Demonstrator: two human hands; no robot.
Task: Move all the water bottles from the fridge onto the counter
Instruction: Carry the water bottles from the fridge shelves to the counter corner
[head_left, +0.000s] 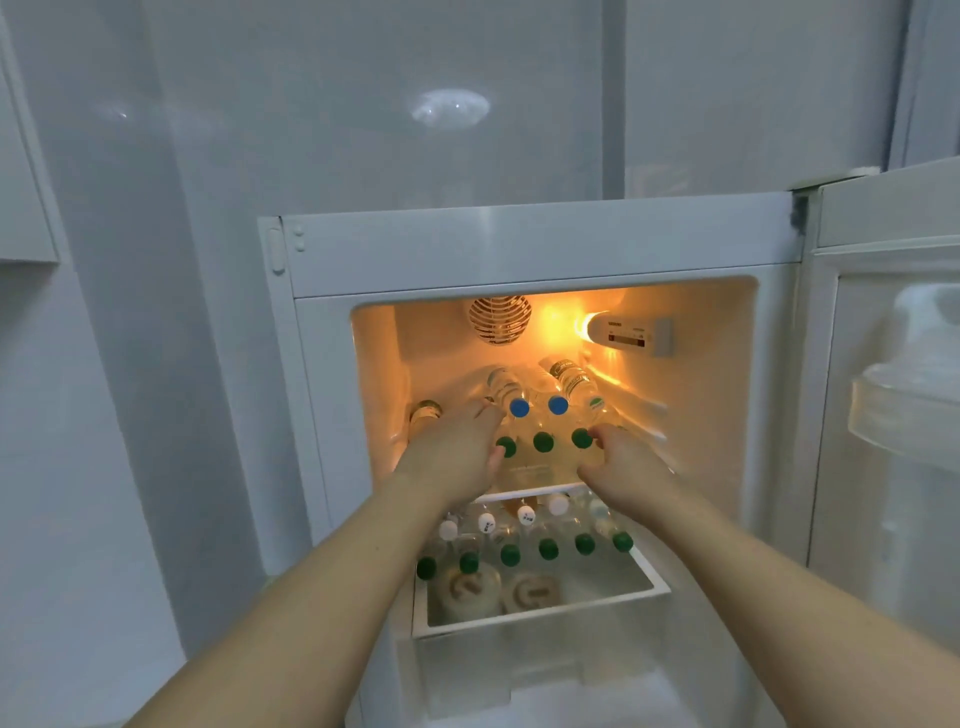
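Inside, the small white fridge (519, 249) stands open, its door (883, 415) swung to the right and its lamp (587, 327) throwing orange light over the upper compartment. On the upper shelf (530, 488) the water bottles lie on their sides, caps toward the camera — clear plastic, some with green labels. Two blue caps (519, 407) sit above a row of three green caps (543, 441), and one more bottle (574, 382) slants off to the back right. Below the shelf, a second lot of bottles fills the lower tray (649, 577): a front row of green caps (548, 548) and, behind it, white caps (486, 521).

Both hands reach into the upper compartment. The left hand (457, 452) has its fingers extended and loosely spread, lying over the left end of the pile, thumb beside the leftmost green cap; whether it grips anything cannot be told. The right hand (623, 462) is partly curled, fingertips touching the rightmost green-capped bottle (582, 438), without clearly closing round it — the view is blurred there
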